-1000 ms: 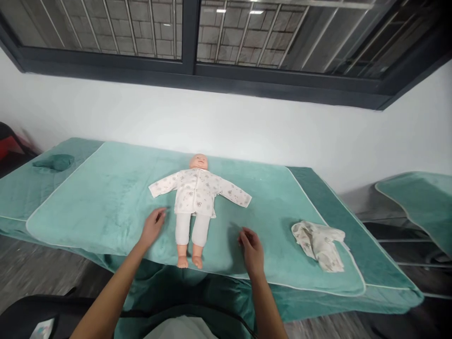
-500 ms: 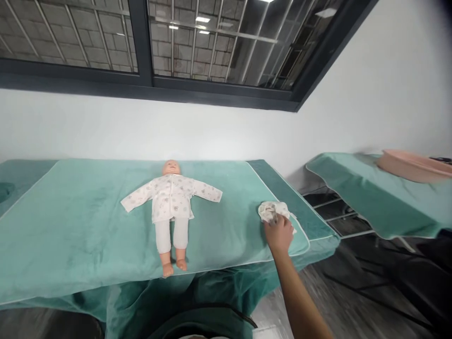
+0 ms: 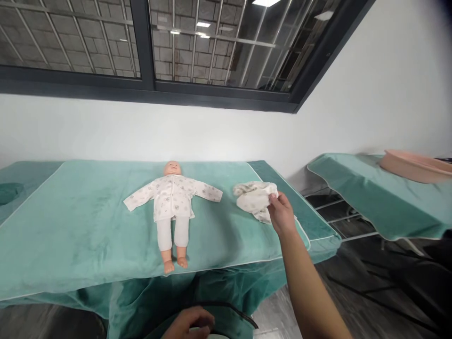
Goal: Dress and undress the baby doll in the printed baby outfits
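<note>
A baby doll (image 3: 172, 199) in a white printed top and white trousers lies on its back on the teal towel (image 3: 81, 221) of a padded table. My right hand (image 3: 281, 214) is closed on a crumpled white patterned garment (image 3: 254, 197), held just above the towel to the right of the doll. My left hand (image 3: 189, 324) is low at the bottom edge, near my body, fingers curled; what it holds, if anything, is hidden.
A second teal-covered table (image 3: 367, 193) stands to the right with a pink basin (image 3: 413, 165) on it. Dark floor lies between the tables. A white wall and a barred window rise behind. A dark teal lump (image 3: 9, 192) sits at the far left.
My right hand reached right to the crumpled garment, gripped it, and has now lifted it and carried it left toward the doll. My left hand dropped from beside the doll to the bottom edge.
</note>
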Motion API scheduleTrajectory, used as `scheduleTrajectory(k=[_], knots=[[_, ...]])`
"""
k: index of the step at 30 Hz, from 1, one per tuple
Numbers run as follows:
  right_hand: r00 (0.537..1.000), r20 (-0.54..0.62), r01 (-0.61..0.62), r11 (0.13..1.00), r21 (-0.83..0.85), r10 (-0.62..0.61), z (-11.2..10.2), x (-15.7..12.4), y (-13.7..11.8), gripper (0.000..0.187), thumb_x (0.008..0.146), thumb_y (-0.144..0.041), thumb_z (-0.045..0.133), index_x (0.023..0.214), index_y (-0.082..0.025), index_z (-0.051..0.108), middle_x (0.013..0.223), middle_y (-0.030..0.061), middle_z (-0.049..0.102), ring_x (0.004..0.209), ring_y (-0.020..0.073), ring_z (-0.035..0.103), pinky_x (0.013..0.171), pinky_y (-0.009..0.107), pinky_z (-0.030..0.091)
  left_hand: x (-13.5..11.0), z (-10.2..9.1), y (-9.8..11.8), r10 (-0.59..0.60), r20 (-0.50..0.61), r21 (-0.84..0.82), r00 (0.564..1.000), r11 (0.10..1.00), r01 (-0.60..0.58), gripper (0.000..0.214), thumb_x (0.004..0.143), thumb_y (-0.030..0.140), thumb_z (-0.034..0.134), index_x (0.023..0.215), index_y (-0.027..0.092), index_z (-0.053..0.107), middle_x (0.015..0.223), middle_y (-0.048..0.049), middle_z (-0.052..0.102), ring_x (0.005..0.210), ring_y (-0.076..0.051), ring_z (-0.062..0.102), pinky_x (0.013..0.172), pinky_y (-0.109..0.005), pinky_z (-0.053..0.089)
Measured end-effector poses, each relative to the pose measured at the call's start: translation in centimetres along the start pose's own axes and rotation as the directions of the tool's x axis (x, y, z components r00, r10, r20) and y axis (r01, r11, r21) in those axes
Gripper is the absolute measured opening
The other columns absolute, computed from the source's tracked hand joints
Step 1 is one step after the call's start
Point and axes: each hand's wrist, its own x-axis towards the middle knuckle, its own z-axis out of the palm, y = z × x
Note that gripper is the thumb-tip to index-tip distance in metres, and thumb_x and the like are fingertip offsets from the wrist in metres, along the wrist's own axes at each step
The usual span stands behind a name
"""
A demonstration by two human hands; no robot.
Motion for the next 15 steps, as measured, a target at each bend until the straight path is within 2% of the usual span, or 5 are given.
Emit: scheduleTrajectory(k=[5, 9, 10, 12, 15], knots=[[0.986, 0.158, -0.107, 0.944, 0.313, 0.059, 5.6, -2.8, -4.9, 0.036, 0.076, -0.049, 0.081, 0.098, -0.024, 0.066, 0.084, -0.0027, 0.064, 0.069, 0.0121, 0.055, 0.065, 0.023, 0.045, 3.9, -4.5, 3.0, 0.085, -0.307, -0.048, 0.948, 0.993, -0.104, 0.042, 0.093, 0.055, 0.061, 0.116, 0.021, 0.072, 0.114, -0.0111, 0.073, 0.105, -0.024, 0.067, 0.101, -0.039, 0.049], [0.916, 0.337, -0.337, 0.875, 0.347, 0.219, 11.2, -10.2, -3.6, 0.034, 0.077, -0.05, 0.08, 0.097, -0.025, 0.068, 0.085, -0.0016, 0.067, 0.071, 0.014, 0.057, 0.065, 0.024, 0.047, 7.9, -7.8, 6.3, 0.094, -0.562, -0.308, 0.822, 0.898, -0.314, 0.066, 0.08, 0.054, 0.077, 0.137, 0.027, 0.058, 0.136, -0.0127, 0.065, 0.117, -0.027, 0.065, 0.102, -0.041, 0.05], [0.892, 0.384, -0.372, 0.868, 0.329, 0.237, 12.5, -12.6, -2.6, 0.035, 0.076, -0.05, 0.081, 0.096, -0.024, 0.07, 0.084, -0.0002, 0.067, 0.072, 0.0159, 0.059, 0.066, 0.026, 0.048, 8.9, -8.2, 6.6, 0.063, -0.575, -0.384, 0.816, 0.86, -0.337, 0.07, 0.081, 0.057, 0.076, 0.141, 0.028, 0.054, 0.139, -0.0128, 0.063, 0.119, -0.027, 0.065, 0.102, -0.04, 0.051], [0.788, 0.562, -0.467, 0.84, 0.277, 0.252, 14.5, -17.7, -0.5, 0.032, 0.076, -0.049, 0.082, 0.094, -0.024, 0.071, 0.086, 0.0009, 0.068, 0.08, 0.0189, 0.061, 0.076, 0.03, 0.05, 10.1, -8.7, 6.6, -0.003, -0.566, -0.52, 0.825, 0.778, -0.354, 0.072, 0.084, 0.059, 0.071, 0.146, 0.029, 0.05, 0.14, -0.0125, 0.063, 0.12, -0.027, 0.065, 0.1, -0.038, 0.051], [0.663, 0.704, -0.548, 0.807, 0.222, 0.257, 15.6, -23.7, 1.9, 0.032, 0.079, -0.052, 0.079, 0.091, -0.024, 0.071, 0.081, 0.0, 0.066, 0.08, 0.0199, 0.061, 0.081, 0.033, 0.049, 9.8, -9.0, 6.1, -0.1, -0.533, -0.653, 0.84, 0.68, -0.333, 0.068, 0.084, 0.051, 0.074, 0.143, 0.027, 0.051, 0.126, -0.0105, 0.07, 0.108, -0.026, 0.07, 0.088, -0.035, 0.055]])
